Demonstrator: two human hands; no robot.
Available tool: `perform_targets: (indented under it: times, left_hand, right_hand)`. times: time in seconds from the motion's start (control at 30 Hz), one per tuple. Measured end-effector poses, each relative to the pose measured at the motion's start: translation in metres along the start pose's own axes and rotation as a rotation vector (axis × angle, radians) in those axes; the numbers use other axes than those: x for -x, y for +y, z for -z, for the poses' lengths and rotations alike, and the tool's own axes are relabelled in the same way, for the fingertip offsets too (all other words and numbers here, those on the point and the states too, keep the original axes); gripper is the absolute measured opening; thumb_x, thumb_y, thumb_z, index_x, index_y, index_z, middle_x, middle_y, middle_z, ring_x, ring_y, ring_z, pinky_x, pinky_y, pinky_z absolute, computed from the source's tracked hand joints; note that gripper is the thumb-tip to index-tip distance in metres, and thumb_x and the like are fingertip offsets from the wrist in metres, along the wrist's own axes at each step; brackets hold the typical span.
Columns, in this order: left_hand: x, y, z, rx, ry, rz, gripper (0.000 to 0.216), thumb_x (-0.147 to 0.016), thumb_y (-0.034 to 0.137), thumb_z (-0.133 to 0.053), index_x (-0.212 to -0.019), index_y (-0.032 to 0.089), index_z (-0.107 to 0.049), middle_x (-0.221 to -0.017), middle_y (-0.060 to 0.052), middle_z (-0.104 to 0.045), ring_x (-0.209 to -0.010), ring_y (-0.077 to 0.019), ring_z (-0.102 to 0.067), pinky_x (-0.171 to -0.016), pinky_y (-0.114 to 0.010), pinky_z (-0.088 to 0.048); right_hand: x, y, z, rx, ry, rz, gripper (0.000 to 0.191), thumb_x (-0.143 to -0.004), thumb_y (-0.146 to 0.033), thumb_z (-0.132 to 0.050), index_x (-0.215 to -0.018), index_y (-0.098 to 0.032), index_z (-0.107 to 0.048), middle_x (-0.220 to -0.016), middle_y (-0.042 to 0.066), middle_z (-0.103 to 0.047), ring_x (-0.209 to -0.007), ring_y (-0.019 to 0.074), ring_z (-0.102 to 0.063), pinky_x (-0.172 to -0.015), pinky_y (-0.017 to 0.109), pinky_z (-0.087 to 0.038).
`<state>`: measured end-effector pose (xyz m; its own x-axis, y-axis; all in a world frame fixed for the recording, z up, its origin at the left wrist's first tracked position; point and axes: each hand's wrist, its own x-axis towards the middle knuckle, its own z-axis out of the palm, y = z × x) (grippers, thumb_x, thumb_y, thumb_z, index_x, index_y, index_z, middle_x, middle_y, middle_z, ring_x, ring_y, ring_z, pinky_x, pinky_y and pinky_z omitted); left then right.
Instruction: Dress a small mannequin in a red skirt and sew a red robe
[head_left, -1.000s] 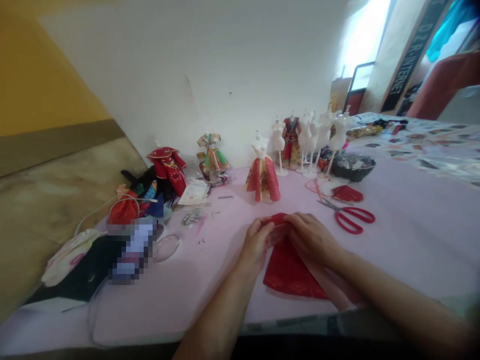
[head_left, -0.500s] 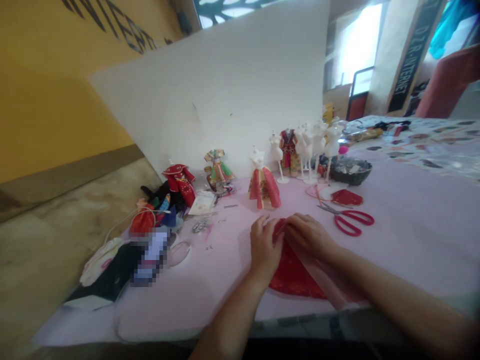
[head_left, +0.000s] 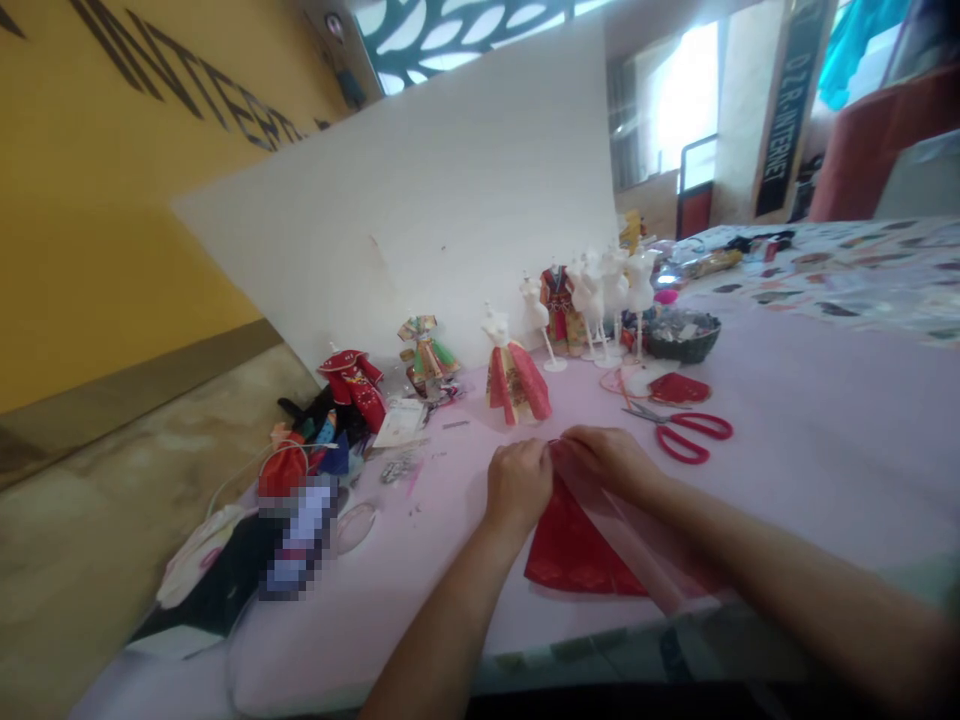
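A piece of red fabric (head_left: 577,545) hangs from both hands over the front of the table, with a sheer pinkish layer (head_left: 637,545) along its right side. My left hand (head_left: 519,482) is closed on the fabric's top edge, its fingers curled. Close beside it, my right hand (head_left: 611,462) pinches the same edge from the right. The fingertips almost meet, and what lies right between them is partly hidden. Just beyond the hands stands a small white dress form (head_left: 496,325) wearing a pink and gold skirt (head_left: 517,385). Red-handled scissors (head_left: 694,430) lie to the right.
Several small dress forms (head_left: 589,295) stand at the back, beside a dark basket (head_left: 682,340). A red cloth piece (head_left: 679,388) lies behind the scissors. At left are a red miniature garment (head_left: 352,385), a green one (head_left: 429,355) and a heap of fabrics (head_left: 285,465). A white board (head_left: 420,220) stands behind.
My left hand's fingers have curled tighter, and the hands now grip the fabric's top edge. The red fabric hangs straighter below. The camera view has turned slightly right.
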<state>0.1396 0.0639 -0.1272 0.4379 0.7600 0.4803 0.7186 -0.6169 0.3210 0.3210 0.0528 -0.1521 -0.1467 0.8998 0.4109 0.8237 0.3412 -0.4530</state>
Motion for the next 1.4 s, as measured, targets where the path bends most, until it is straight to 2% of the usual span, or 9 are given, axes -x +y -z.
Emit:
perform_targets:
  times: [0.17, 0.5, 0.7, 0.9, 1.1, 1.2, 1.27, 1.33, 1.4]
  left_hand:
    - [-0.004, -0.009, -0.011, -0.109, -0.018, -0.035, 0.025, -0.095, 0.019, -0.046, -0.085, 0.019, -0.069, -0.084, -0.011, -0.072, -0.083, -0.0264, -0.065, -0.078, -0.037, -0.039]
    - [-0.001, -0.027, -0.02, 0.084, -0.048, 0.087, 0.026, -0.096, 0.027, -0.047, -0.086, 0.021, -0.07, -0.088, -0.008, -0.072, -0.086, -0.0248, -0.065, -0.079, -0.036, -0.044]
    - [0.004, -0.029, -0.022, 0.113, -0.037, 0.023, 0.039, -0.091, 0.029, -0.059, -0.129, 0.019, -0.06, -0.121, -0.01, -0.068, -0.112, -0.0271, -0.061, -0.099, -0.041, -0.047]
    - [0.006, -0.026, -0.024, 0.032, -0.08, -0.051, 0.018, -0.096, 0.021, -0.051, -0.098, 0.018, -0.069, -0.095, -0.006, -0.073, -0.092, -0.0217, -0.065, -0.087, -0.035, -0.05]
    - [0.007, -0.025, -0.024, -0.014, -0.079, -0.062, 0.018, -0.096, 0.021, -0.049, -0.09, 0.017, -0.065, -0.089, -0.006, -0.071, -0.086, -0.0206, -0.065, -0.081, -0.032, -0.051]
    - [0.007, -0.024, -0.024, -0.002, -0.08, -0.079, 0.015, -0.094, 0.02, -0.051, -0.089, 0.017, -0.065, -0.091, -0.005, -0.072, -0.087, -0.0199, -0.065, -0.082, -0.031, -0.051]
    - [0.007, -0.024, -0.025, 0.008, -0.081, -0.076, 0.014, -0.094, 0.021, -0.052, -0.09, 0.017, -0.065, -0.092, -0.005, -0.072, -0.087, -0.0197, -0.066, -0.083, -0.031, -0.051]
    - [0.007, -0.023, -0.025, 0.009, -0.087, -0.065, 0.016, -0.095, 0.022, -0.051, -0.09, 0.017, -0.065, -0.091, -0.005, -0.073, -0.087, -0.0198, -0.066, -0.083, -0.031, -0.051]
    - [0.007, -0.023, -0.025, 0.014, -0.096, -0.058, 0.016, -0.095, 0.023, -0.051, -0.09, 0.017, -0.065, -0.092, -0.005, -0.073, -0.088, -0.0203, -0.066, -0.083, -0.031, -0.052]
  right_hand:
    - [-0.002, 0.003, 0.0, 0.078, 0.008, -0.066, 0.036, -0.101, -0.033, -0.041, -0.082, -0.018, -0.068, -0.082, 0.013, -0.076, -0.072, 0.0231, -0.07, -0.063, 0.031, -0.036]
    - [-0.001, 0.006, -0.008, 0.157, -0.056, -0.12, 0.035, -0.101, -0.04, -0.044, -0.08, -0.021, -0.065, -0.079, 0.011, -0.075, -0.07, 0.024, -0.069, -0.06, 0.032, -0.03]
    - [0.006, 0.002, -0.017, 0.147, -0.025, -0.009, 0.037, -0.101, -0.041, -0.041, -0.074, -0.023, -0.06, -0.071, 0.007, -0.07, -0.063, 0.0216, -0.065, -0.059, 0.033, -0.031]
    - [0.012, -0.005, -0.021, 0.151, -0.004, 0.061, 0.036, -0.1, -0.038, -0.04, -0.075, -0.024, -0.06, -0.07, 0.006, -0.068, -0.061, 0.0217, -0.063, -0.058, 0.035, -0.034]
    - [0.011, -0.003, -0.02, 0.118, 0.006, 0.208, 0.021, -0.098, -0.03, -0.045, -0.108, -0.023, -0.063, -0.105, 0.011, -0.069, -0.091, 0.0252, -0.065, -0.077, 0.04, -0.048]
    - [0.009, 0.01, -0.029, 0.201, 0.225, 0.249, 0.043, -0.094, -0.037, -0.051, -0.134, -0.022, -0.053, -0.136, 0.017, -0.058, -0.115, 0.0337, -0.059, -0.092, 0.048, -0.046]
    - [0.008, 0.017, -0.033, 0.245, 0.344, 0.243, 0.056, -0.093, -0.043, -0.052, -0.143, -0.02, -0.045, -0.142, 0.018, -0.053, -0.119, 0.0368, -0.056, -0.093, 0.051, -0.045]
    - [0.009, 0.017, -0.033, 0.272, 0.298, 0.281, 0.043, -0.094, -0.04, -0.051, -0.132, -0.02, -0.056, -0.128, 0.017, -0.062, -0.106, 0.0334, -0.061, -0.087, 0.048, -0.047]
    - [0.011, 0.013, -0.03, 0.276, 0.154, 0.361, 0.019, -0.095, -0.03, -0.05, -0.102, -0.022, -0.066, -0.099, 0.011, -0.068, -0.085, 0.0264, -0.063, -0.079, 0.043, -0.046]
